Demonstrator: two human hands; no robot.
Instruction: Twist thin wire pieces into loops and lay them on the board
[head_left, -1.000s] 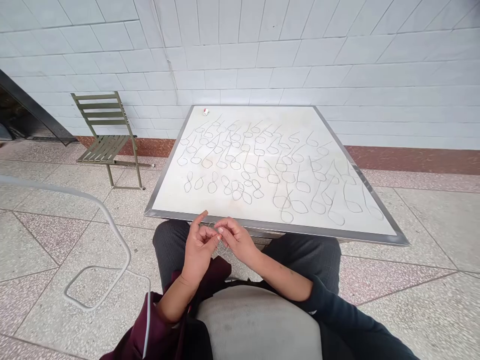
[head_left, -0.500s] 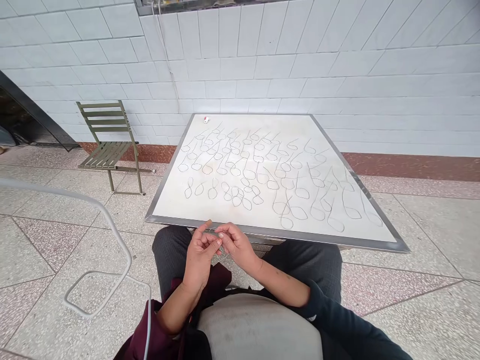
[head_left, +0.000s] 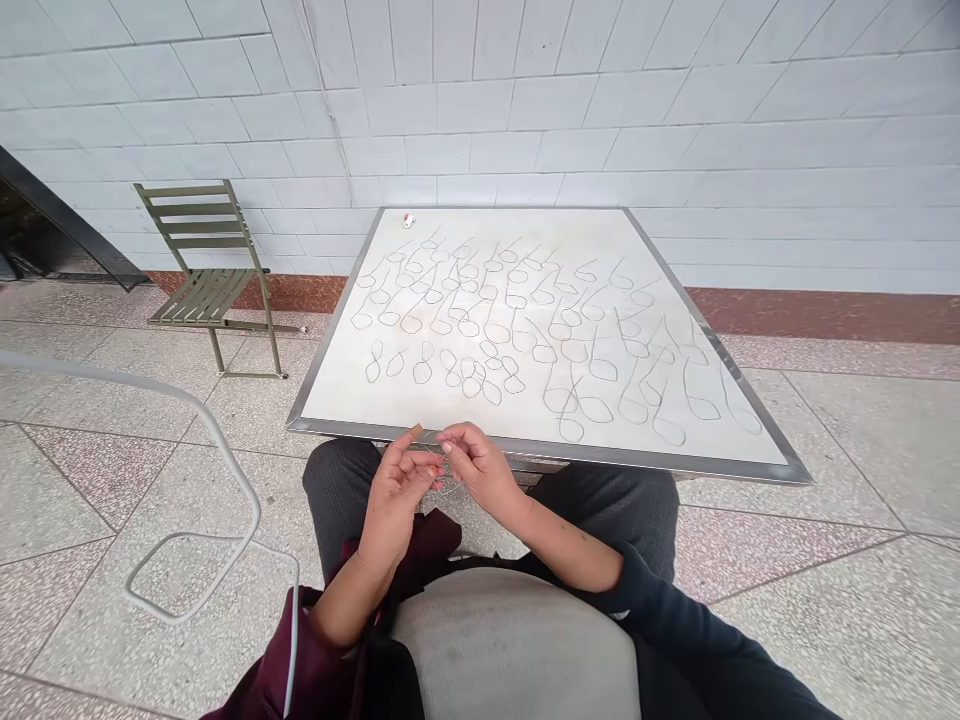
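Note:
Over my lap, at the near edge of the white table (head_left: 352,395), my left hand (head_left: 397,495) pinches a thin wire (head_left: 451,490). My right hand (head_left: 484,475) is closed on the same wire, its fingertips close to those of my left. Part of the wire curves out below the fingers; the rest is too fine to follow. Many thin wire pieces lie on the tabletop, most bent into a loop with a straight tail. A group of small wire loops (head_left: 471,387) overlaps near the front middle.
A small red and white object (head_left: 409,220) sits at the table's far left corner. A green folding chair (head_left: 206,297) stands by the tiled wall (head_left: 525,105). A bent pale tube (head_left: 225,430) crosses the left side.
The view has tilted down a little, so the table appears higher. My fingertips have drawn slightly apart, and more of the wire shows between and below them.

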